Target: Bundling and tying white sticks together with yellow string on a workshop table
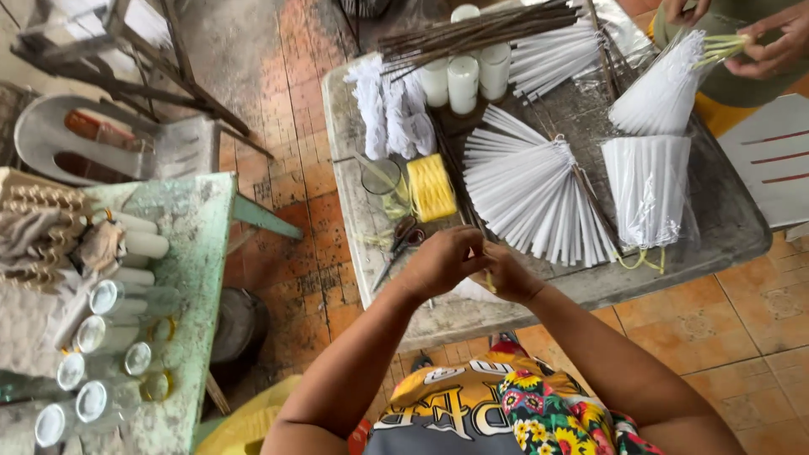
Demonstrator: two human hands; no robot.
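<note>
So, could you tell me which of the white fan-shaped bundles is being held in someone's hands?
The white fan-shaped bundle at the top right: another person's hands grip its yellow-green stems, while the other two lie on the grey table.

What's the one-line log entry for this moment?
left hand + right hand: together at table edge, pinching thin yellow strip | scissors beside | white fan bundle ahead

Soft even daylight, faint shadows, sharp centre, slight wide-angle stretch at edges
</note>
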